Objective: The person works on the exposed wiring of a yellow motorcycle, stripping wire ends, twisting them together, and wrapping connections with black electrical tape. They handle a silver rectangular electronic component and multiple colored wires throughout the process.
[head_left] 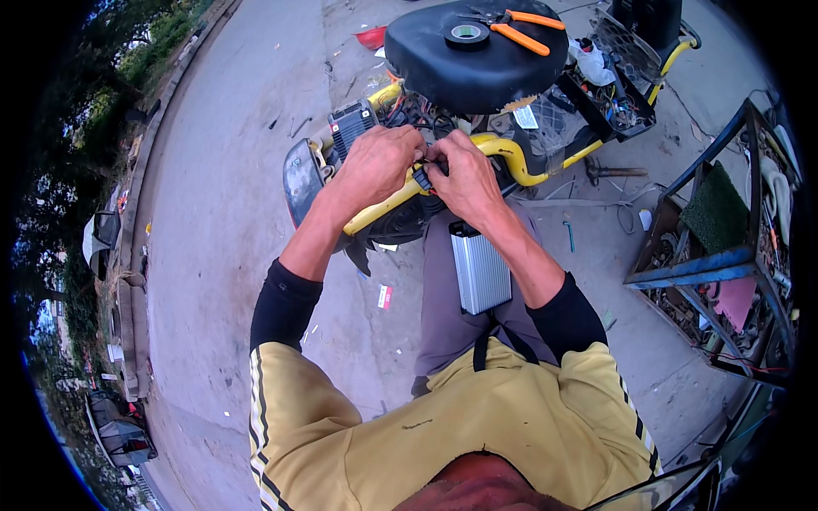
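one dark connector (422, 178), upper centre, is pinched by the right hand (469, 176), likely for steadiness; the left hand (380, 163) is closed beside it, its hold hidden. below, a silver box (481, 271) lies on the lap (438, 298), perhaps freeing both hands; above, the seat (477, 77) shelves pliers (521, 39).

I work in soft, even daylight, with faint shadows on the pavement (221, 221) and a dull sheen on the black seat (426, 72). My left hand (379, 166) looks fairly clear; straight edges curve toward the black rim.

Yellow top (494, 426), striped sleeves (298, 392), black undersleeves (285, 302), grey trousers (439, 315)
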The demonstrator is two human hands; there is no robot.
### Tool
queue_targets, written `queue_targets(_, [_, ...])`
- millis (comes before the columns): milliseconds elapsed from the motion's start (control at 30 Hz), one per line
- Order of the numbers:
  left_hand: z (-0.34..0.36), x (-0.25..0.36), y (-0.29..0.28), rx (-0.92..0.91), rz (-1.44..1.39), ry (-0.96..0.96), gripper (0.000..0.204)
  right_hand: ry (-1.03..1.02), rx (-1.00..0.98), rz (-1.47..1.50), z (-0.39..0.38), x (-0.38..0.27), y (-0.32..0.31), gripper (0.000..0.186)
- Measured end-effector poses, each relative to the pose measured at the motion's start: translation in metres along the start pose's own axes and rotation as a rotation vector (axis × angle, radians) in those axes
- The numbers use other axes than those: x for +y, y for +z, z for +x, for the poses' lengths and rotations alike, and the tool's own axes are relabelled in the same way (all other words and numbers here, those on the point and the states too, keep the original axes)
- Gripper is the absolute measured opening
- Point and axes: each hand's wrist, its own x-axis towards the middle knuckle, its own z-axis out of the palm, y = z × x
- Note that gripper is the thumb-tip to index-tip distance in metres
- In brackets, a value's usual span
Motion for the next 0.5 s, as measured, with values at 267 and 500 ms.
queue_targets(267, [0.004,-0.004,0.003,0.016,-0.036,-0.051,0.013,0.028,0.006,0.066,0.001,0.000,-0.001,0.013])
queue_targets(500, [0.002,-0.013,0.004,0.021,-0.104,-0.047,0.016,0.027,0.004,0.084,0.001,0.003,0.000,0.012])
